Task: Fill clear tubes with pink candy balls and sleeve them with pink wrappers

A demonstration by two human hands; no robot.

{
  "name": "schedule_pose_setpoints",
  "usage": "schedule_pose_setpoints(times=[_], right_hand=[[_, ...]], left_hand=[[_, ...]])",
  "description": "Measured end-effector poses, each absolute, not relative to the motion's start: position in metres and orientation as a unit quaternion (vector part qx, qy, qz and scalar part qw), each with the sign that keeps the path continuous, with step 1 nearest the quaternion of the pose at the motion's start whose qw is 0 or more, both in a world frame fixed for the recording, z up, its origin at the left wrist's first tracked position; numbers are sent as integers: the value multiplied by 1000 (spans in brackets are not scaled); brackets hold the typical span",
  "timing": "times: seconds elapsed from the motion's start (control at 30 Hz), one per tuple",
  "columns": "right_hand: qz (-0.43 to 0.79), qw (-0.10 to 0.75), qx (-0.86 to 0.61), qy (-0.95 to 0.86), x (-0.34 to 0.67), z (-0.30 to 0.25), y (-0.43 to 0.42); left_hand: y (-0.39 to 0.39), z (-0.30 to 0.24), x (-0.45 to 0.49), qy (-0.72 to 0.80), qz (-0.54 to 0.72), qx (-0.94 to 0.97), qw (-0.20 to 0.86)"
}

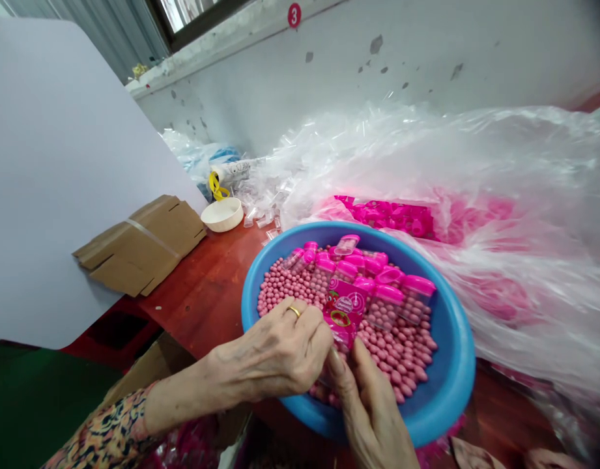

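Observation:
A pink printed packet (346, 306) is held over a blue basin (458, 339) of small pink balls (290, 283). My left hand (290, 345), with a ring on one finger, is closed at the packet's lower left, its fingertips partly hidden. From below, my right hand (375, 410) pinches near the packet's bottom end with thumb and forefinger. What lies deeper between the hands is hidden. Beyond the packet, several small clear containers with pink caps (387, 296) lie on the balls, some with balls inside.
A white bowl (224, 215), yellow ribbon loop (216, 187) and clear plastic tubes (275, 195) lie at the back left of the red table (206, 293). Flattened cardboard (143, 244) leans by a white panel (60, 163). A plastic bag (524, 163) with pink parts (392, 216) borders the basin's right.

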State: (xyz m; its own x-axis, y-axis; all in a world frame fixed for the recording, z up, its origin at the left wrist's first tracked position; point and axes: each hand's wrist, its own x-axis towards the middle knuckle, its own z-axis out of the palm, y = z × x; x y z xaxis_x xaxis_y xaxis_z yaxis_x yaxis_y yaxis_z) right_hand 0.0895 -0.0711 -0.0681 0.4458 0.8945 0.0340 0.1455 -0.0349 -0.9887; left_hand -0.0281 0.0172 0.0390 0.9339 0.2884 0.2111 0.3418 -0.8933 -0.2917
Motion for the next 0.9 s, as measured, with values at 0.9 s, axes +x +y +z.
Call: schedule_pose_setpoints(times=[0.9], right_hand=[[262, 511, -641, -509, 91, -48, -65]], left_hand=[[8, 7, -44, -200, -223, -947, 114]])
